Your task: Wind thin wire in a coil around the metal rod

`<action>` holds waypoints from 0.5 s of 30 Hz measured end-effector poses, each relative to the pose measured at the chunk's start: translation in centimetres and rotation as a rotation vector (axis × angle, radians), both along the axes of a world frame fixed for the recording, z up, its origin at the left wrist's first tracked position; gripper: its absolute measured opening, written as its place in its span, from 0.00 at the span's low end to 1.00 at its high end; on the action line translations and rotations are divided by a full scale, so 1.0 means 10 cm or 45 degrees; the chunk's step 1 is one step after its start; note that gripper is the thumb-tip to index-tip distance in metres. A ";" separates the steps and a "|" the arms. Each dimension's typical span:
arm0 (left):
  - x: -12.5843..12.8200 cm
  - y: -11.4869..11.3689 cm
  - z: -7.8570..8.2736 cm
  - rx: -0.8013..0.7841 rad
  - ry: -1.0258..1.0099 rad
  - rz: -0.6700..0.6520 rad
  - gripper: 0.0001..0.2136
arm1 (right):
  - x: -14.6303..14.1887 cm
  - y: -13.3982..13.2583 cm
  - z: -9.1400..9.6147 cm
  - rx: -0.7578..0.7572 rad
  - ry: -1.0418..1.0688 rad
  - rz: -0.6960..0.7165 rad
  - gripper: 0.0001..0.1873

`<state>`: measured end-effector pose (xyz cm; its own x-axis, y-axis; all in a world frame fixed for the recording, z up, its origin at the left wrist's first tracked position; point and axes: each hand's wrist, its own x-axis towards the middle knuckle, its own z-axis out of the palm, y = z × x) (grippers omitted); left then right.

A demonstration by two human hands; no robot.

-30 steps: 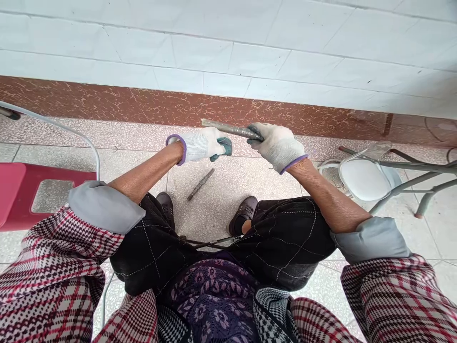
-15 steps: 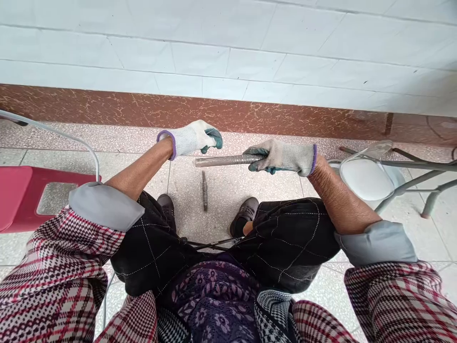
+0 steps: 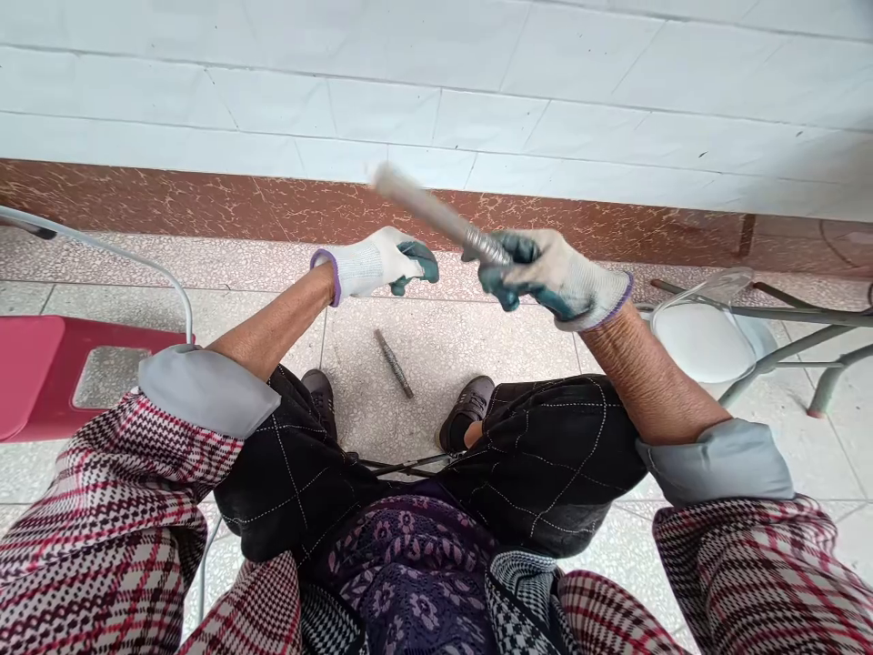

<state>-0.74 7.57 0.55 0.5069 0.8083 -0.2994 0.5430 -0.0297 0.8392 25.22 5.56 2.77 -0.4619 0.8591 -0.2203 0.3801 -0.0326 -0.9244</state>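
In the head view my right hand (image 3: 546,273), in a white glove with green-coated fingers, is closed around the wire-wrapped end of a stick (image 3: 436,214). The stick is tilted, its plain end blurred and pointing up and left toward the wall. My left hand (image 3: 392,262), gloved alike, hovers left of it with fingers curled together; anything between them is too small or hidden to make out. A shorter wire-wrapped rod (image 3: 394,364) lies slantwise on the floor below, between my shoes.
A red plastic stool (image 3: 41,373) stands at the left beside a curved pale tube (image 3: 156,268). To the right are a clear, pale-seated item (image 3: 702,341) and metal legs (image 3: 805,350). The tiled wall (image 3: 436,118) with its brown skirting (image 3: 205,205) runs across the front.
My right hand has turned and raised the stick from level to slanting upward. The rod on the floor has swung from nearly straight to slanted. My left hand has shifted slightly right.
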 end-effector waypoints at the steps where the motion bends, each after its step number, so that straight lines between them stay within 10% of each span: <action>1: 0.06 -0.05 0.04 -0.001 -0.004 0.029 0.16 | -0.02 0.03 -0.01 0.068 0.022 -0.123 0.15; 5: 0.19 -0.19 0.15 -0.027 0.073 0.052 0.14 | -0.05 0.22 -0.18 0.383 -0.485 -0.275 0.15; 10: 0.05 -0.11 0.07 0.073 0.249 0.063 0.13 | -0.06 0.27 -0.29 0.508 -1.330 0.137 0.14; 15: -0.20 0.01 -0.01 0.064 0.325 0.076 0.15 | -0.04 0.14 -0.26 0.255 -1.025 0.402 0.05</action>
